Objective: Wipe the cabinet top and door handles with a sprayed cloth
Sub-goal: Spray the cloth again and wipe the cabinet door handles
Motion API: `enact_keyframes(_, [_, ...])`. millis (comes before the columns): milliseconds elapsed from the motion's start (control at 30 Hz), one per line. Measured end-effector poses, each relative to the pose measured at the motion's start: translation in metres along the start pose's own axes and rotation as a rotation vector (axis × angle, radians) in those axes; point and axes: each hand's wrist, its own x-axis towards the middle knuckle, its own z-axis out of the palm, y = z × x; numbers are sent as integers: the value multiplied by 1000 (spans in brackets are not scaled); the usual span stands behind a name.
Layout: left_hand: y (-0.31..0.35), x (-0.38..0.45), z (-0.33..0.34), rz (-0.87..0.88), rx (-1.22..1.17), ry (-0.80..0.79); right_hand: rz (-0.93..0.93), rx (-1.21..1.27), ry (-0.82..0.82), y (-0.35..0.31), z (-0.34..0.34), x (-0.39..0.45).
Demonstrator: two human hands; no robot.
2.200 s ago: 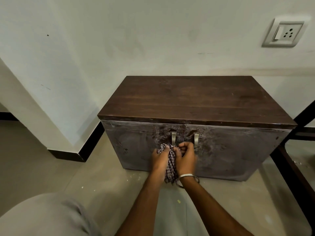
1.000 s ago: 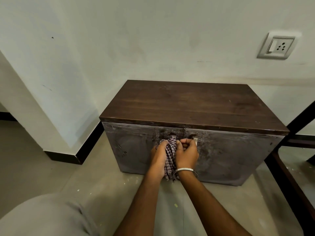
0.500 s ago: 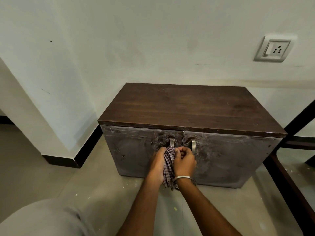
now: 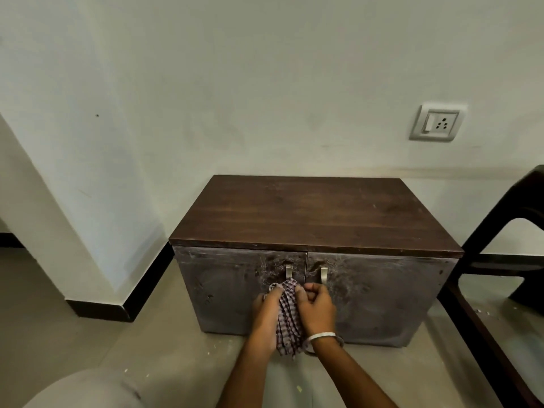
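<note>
A low cabinet with a dark wood top (image 4: 318,213) and two smudged grey doors stands against the wall. Two metal handles sit side by side at the door seam: the left handle (image 4: 289,272) and the right handle (image 4: 323,275). A checkered cloth (image 4: 288,316) hangs bunched between my hands, its upper end touching the bottom of the left handle. My left hand (image 4: 266,312) and my right hand (image 4: 316,309), which wears a silver bangle, both grip the cloth just below the handles.
A dark chair frame (image 4: 500,260) stands right of the cabinet. A wall socket (image 4: 437,123) is above it. A white wall corner with black skirting (image 4: 117,307) juts out on the left. My knee (image 4: 82,390) is at the bottom left.
Both hands with the cloth rose over the handles, then slid back down; now both handles show above the cloth. The camera has pulled back and tilted up.
</note>
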Motion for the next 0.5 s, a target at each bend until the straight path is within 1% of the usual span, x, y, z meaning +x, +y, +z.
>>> enact_keyframes(100, [14, -16, 6, -11, -27, 0, 18, -48, -203, -9, -14, -5])
enact_keyframes(200, [29, -26, 13, -15, -88, -15, 6, 25, -338, -25, -31, -11])
enact_keyframes(267, [39, -33, 17, -11, -99, -60, -35, 41, -359, -39, -44, -15])
enact_keyframes(367, [54, -47, 21, 21, -72, -166, -99, -20, -310, -58, -58, -15])
enact_keyframes(500, [73, -60, 35, 66, 37, -188, -162, -156, -274, -85, -75, -12])
